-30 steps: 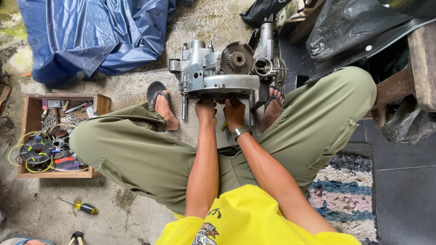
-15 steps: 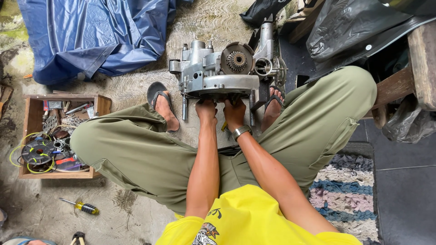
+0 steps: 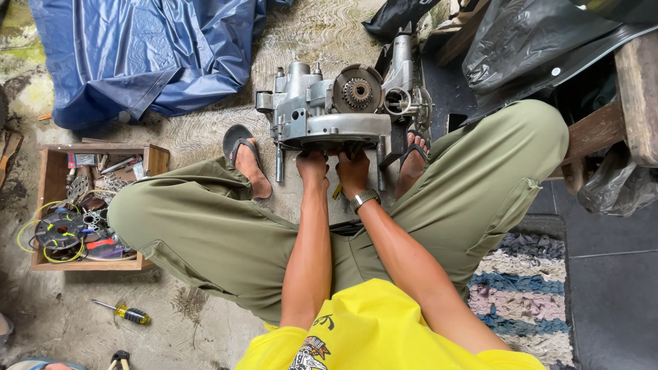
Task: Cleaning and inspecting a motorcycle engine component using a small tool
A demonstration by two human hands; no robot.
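The person sits low with both knees spread wide, and a grey metal engine block [image 3: 336, 116] stands on the concrete floor [image 3: 205, 322] between the two feet in flip-flops. The left hand [image 3: 313, 165] and the right hand [image 3: 353, 171] are pressed side by side against the lower front edge of the engine block. Both hands are curled closed there, but what they grip under the casing I cannot tell, because the edge hides the fingers. A small yellow thing shows just beside the right hand; it is too small to name. A wristwatch [image 3: 364, 200] sits on the right wrist. On top of the engine block a round toothed gear [image 3: 357, 90] faces up.

To the person's left a wooden box [image 3: 48, 178] holds wires and small tools, and near it a screwdriver [image 3: 123, 312] with a yellow handle lies on the floor. A blue tarpaulin [image 3: 137, 55] lies crumpled beyond the box. A striped woven rug [image 3: 528, 294] lies at the right.
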